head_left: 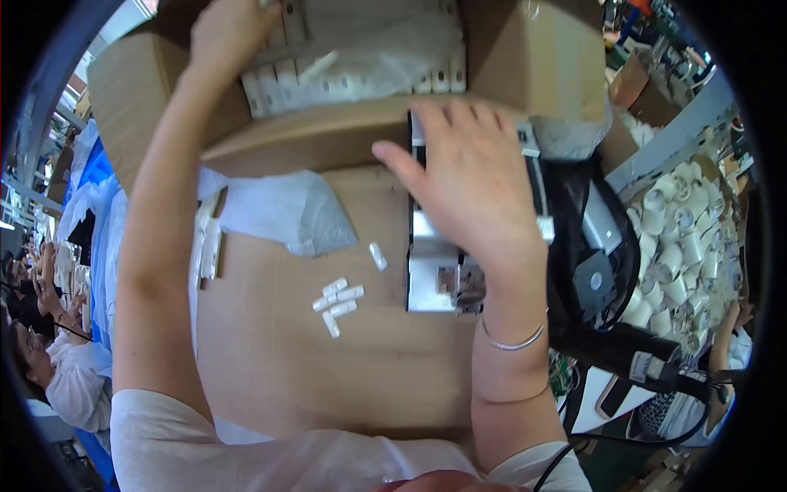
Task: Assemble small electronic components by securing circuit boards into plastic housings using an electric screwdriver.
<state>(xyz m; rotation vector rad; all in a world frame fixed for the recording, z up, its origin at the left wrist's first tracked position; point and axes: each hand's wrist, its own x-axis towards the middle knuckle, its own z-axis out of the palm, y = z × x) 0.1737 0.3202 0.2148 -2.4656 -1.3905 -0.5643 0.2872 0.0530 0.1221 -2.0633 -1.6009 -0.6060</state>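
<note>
Two hands are working at once: the left hand (232, 33) is reaching into the cardboard box (541, 57) at the frame's top among white pieces (275, 82), grip unclear, probably picking more, while the right hand (471, 176) is lying flat and open on the metal device (430, 262) right of centre.

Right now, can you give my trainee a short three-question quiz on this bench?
1. True or false: the left hand reaches into the cardboard box.
2. What does the right hand rest on? A) the metal fixture B) the plastic bag C) the black fan
3. Fill in: the small white parts lie loose on the wooden ____.

Key: 1 true; 2 A; 3 table.
</note>
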